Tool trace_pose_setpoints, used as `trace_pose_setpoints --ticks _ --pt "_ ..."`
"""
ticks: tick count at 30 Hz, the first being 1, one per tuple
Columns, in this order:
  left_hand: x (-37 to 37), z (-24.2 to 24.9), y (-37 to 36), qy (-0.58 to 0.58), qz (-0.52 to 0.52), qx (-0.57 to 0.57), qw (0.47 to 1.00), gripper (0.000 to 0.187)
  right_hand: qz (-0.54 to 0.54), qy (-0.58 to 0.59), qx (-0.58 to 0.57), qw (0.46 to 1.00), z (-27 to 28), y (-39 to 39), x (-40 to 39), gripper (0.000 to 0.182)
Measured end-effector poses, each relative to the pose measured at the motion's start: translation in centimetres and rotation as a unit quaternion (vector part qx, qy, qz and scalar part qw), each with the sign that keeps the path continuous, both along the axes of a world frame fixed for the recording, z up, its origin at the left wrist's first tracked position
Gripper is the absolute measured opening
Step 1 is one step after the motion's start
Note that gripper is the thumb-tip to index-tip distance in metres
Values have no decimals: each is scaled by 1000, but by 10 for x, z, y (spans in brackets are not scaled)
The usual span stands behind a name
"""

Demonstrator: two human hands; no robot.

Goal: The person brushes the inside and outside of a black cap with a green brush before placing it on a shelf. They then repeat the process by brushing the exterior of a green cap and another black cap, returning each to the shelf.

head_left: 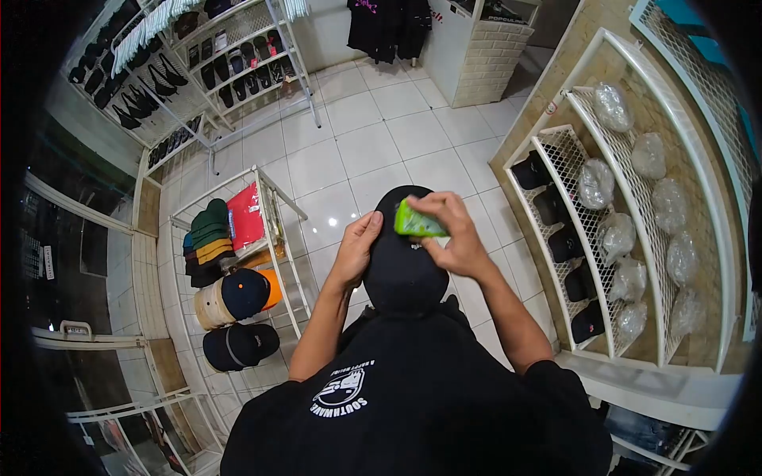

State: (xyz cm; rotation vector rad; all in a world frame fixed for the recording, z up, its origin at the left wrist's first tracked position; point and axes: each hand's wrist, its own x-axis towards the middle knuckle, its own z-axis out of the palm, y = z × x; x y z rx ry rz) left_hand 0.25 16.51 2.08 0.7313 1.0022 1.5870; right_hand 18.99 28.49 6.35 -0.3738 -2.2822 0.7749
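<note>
A black cap (405, 278) is held up in front of my chest, over the tiled floor. My left hand (359, 250) grips the cap's left edge, thumb on top and the other fingers mostly hidden behind it. In my right hand (452, 234) is a bright green object (418, 220), pressed against or just over the upper right part of the cap. Small white lettering shows on the cap beside the green object.
Left, a white rack (298, 305) holds stacked caps (213, 230) and a red packet (247, 216). Right, wire shelves (567, 151) carry black caps and plastic-wrapped items (595, 184). Sandals hang on a rack (242, 47) at the back; a white brick counter (490, 67) stands behind.
</note>
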Motion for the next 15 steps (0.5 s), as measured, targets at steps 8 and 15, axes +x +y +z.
trace_pose_setpoints --ticks 8,15 --pt "-5 4 -1 -7 16 6 1000 35 -37 43 -51 997 -1 -2 -3 62" --pt "-2 7 -4 5 -31 -46 998 32 -5 19 -72 997 6 -2 -3 62"
